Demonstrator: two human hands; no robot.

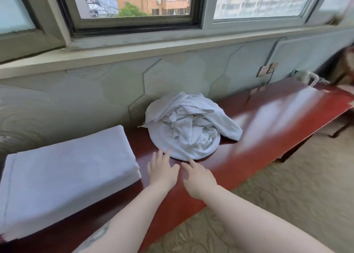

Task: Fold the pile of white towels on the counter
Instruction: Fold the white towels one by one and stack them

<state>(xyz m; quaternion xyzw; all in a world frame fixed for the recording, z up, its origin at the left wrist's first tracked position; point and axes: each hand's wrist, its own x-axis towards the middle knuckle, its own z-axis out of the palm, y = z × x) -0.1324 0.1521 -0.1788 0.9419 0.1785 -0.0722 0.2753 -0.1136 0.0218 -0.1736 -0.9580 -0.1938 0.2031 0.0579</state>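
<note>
A crumpled pile of white towels (pixel 188 126) lies on the glossy red-brown counter (pixel 268 122), close to the wall. A stack of folded white towels (pixel 63 172) rests on the counter to the left. My left hand (pixel 162 169) hovers just in front of the pile's near edge, fingers spread, holding nothing. My right hand (pixel 198 177) is beside it, also empty with fingers apart, its fingertips close to the pile's lower rim. Whether the fingertips touch the cloth is unclear.
A grey tiled wall with a window sill (pixel 134 47) runs behind the counter. A wall socket (pixel 267 69) and a bundle of cord (pixel 308 78) sit at the counter's far right end. Patterned carpet (pixel 287 195) lies below the counter's front edge.
</note>
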